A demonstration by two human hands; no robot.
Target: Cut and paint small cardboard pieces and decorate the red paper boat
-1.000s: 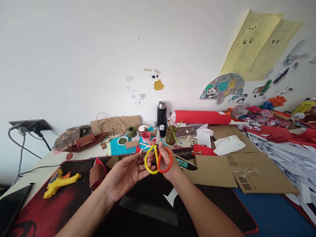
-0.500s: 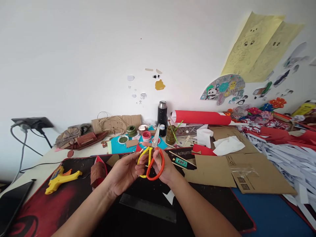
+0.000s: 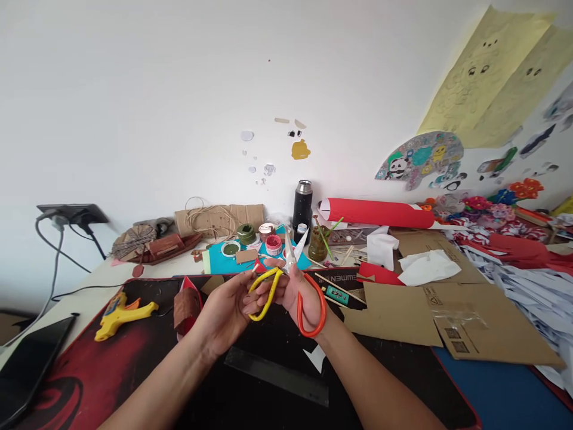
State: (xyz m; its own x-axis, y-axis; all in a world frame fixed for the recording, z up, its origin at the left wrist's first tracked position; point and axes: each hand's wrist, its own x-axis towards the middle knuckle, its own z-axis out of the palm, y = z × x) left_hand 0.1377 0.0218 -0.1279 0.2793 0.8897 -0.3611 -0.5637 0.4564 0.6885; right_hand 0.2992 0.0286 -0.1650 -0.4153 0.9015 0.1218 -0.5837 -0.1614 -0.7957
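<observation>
A pair of scissors point(image 3: 290, 263) with one yellow and one red handle is held up over the black desk mat, blades pointing away and spread apart. My right hand point(image 3: 301, 294) grips them, its thumb by the pivot and the red loop lying against the palm. My left hand point(image 3: 227, 304) is closed at the yellow loop, fingers curled at its edge. A small pale tip shows by the left thumb, too small to name. Below the hands lie a dark ruler point(image 3: 277, 377) and a white paper scrap point(image 3: 316, 358).
A yellow glue gun point(image 3: 124, 316) and a reddish-brown rolled piece point(image 3: 186, 309) lie on the left. Open paint jars point(image 3: 273, 244), a black flask point(image 3: 303, 206) and a jar of green sticks point(image 3: 318, 243) stand behind. Cardboard sheets point(image 3: 394, 310) and white paper strips point(image 3: 514, 304) cover the right.
The scissors have opened: their blades are spread and the handles have moved apart, red to the right. The view has shifted slightly left, so the scene sits further right.
</observation>
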